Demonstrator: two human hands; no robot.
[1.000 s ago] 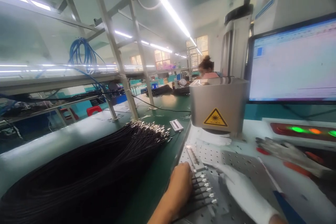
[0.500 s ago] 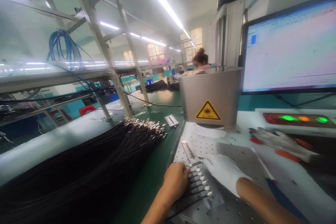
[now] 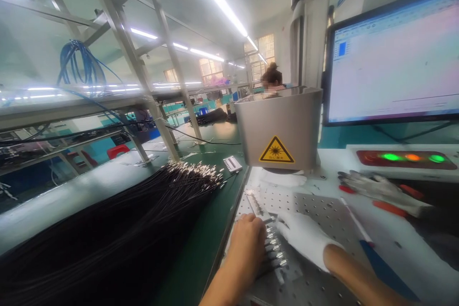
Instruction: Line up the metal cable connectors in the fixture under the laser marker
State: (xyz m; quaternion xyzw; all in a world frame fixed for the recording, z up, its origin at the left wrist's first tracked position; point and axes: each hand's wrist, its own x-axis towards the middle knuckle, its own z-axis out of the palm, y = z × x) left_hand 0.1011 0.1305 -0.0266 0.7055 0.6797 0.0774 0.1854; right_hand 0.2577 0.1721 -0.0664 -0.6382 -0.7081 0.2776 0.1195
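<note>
Head view: row of metal-tipped cables (image 3: 275, 247) between bare left hand (image 3: 247, 244), resting flat, and gloved right hand (image 3: 304, 241), at three o'clock, open.

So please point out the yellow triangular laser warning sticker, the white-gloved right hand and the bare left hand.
yellow triangular laser warning sticker (image 3: 276, 150), head view, its centre
white-gloved right hand (image 3: 304, 240), head view, back
bare left hand (image 3: 248, 244), head view, back

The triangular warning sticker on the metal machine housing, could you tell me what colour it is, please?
The sticker is yellow with a black border and symbol; the head view shows it clearly.
</note>
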